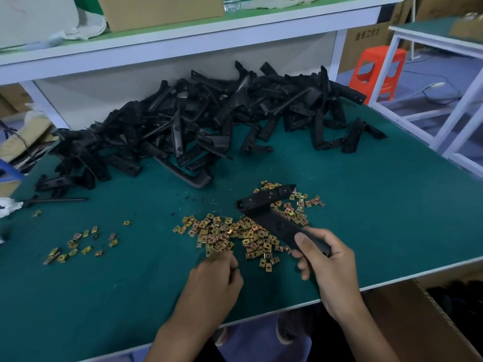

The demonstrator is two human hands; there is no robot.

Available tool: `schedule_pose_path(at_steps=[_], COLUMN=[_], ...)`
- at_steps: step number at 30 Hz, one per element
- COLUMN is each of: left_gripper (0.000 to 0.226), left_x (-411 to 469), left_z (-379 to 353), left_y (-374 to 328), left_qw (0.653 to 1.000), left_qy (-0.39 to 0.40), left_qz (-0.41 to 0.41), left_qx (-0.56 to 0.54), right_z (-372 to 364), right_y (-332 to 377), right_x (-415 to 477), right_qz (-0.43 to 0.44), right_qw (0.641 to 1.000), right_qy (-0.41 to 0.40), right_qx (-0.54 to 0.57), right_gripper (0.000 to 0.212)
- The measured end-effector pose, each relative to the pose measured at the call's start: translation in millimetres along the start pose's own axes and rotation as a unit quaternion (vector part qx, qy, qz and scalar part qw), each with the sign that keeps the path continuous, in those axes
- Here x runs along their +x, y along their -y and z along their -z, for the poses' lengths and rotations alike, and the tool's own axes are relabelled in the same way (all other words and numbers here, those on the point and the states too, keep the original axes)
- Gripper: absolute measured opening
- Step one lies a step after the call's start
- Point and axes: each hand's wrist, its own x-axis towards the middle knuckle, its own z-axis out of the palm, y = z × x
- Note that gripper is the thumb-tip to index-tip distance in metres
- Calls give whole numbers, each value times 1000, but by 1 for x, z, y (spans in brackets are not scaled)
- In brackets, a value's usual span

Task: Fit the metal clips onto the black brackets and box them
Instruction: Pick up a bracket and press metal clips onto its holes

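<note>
My right hand (pixel 325 259) grips the near end of a black L-shaped bracket (pixel 264 207), which is held above a spread of gold metal clips (pixel 235 233) on the green table (pixel 366 205). My left hand (pixel 217 275) rests at the near edge of that clip pile with its fingers curled down among the clips; whether it holds one is hidden. A large heap of black brackets (pixel 196 118) lies across the far side of the table. A smaller scatter of clips (pixel 78 244) sits to the left.
A cardboard box (pixel 418 322) stands open below the table's near right edge. A white shelf (pixel 183 35) with a carton runs above the bracket heap. An orange stool (pixel 376 71) and a white frame stand to the right.
</note>
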Motion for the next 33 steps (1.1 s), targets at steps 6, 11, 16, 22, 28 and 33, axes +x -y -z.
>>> schedule_pose_path(at_steps=[6, 11, 16, 22, 28, 33], left_gripper=[22, 21, 19, 29, 20, 25], left_x=[16, 44, 49, 48, 51, 50], left_z=[21, 59, 65, 67, 69, 70], left_y=[5, -7, -15, -8, -7, -9], left_qw=[986, 908, 877, 879, 883, 897], left_qy=[-66, -117, -106, -65, -57, -42], left_qz=[27, 64, 22, 10, 23, 14], left_qx=[-150, -398, -468, -472, -465, -440], right_z=[0, 2, 3, 2, 2, 1], right_y=[-1, 0, 1, 2, 2, 4], right_x=[0, 0, -1, -1, -1, -2], right_qz=[-4, -11, -14, -15, -18, -24], right_qw=[1000, 999, 999, 999, 998, 998], right_qy=[9, 24, 27, 32, 38, 42], right_qx=[-11, -30, -32, -40, -46, -51], right_gripper=[28, 30, 31, 34, 31, 31])
